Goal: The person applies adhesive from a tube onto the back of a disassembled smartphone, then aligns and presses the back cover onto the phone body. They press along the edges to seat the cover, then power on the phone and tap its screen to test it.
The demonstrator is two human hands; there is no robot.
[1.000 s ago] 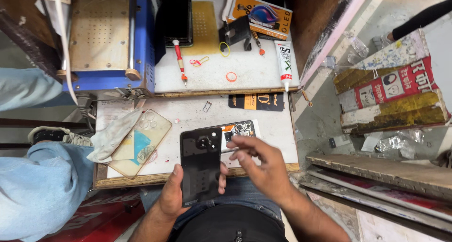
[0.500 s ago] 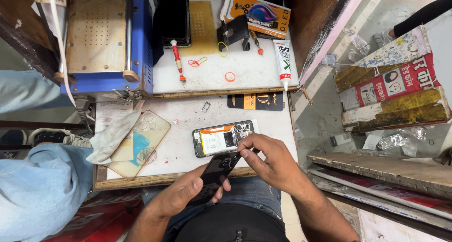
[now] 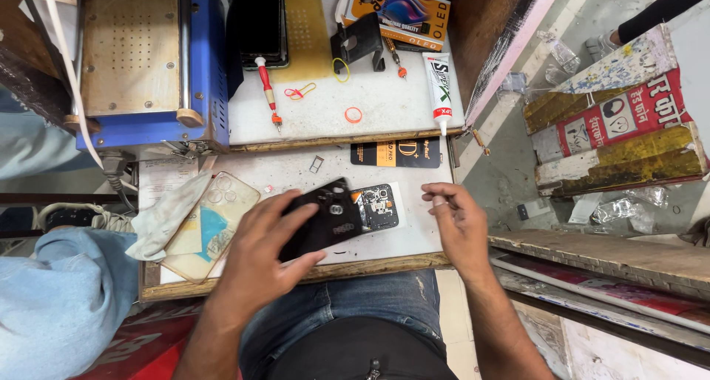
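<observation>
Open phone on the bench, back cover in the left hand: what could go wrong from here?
1. The left hand holds the black back cover over the open phone; pressed down askew, it might pinch the exposed parts.
2. The phone lies near the bench's front edge; a nudge could push it off.
3. The small metal tray lies loose on the white top and could easily get brushed away by the right hand.

- Black phone back cover (image 3: 325, 221): glossy, camera cut-outs uppermost, tilted, held above the bench's front edge, partly overlapping the opened phone.
- Opened phone (image 3: 376, 207): back off, circuit board and camera modules exposed, lying flat near the bench's front edge.
</observation>
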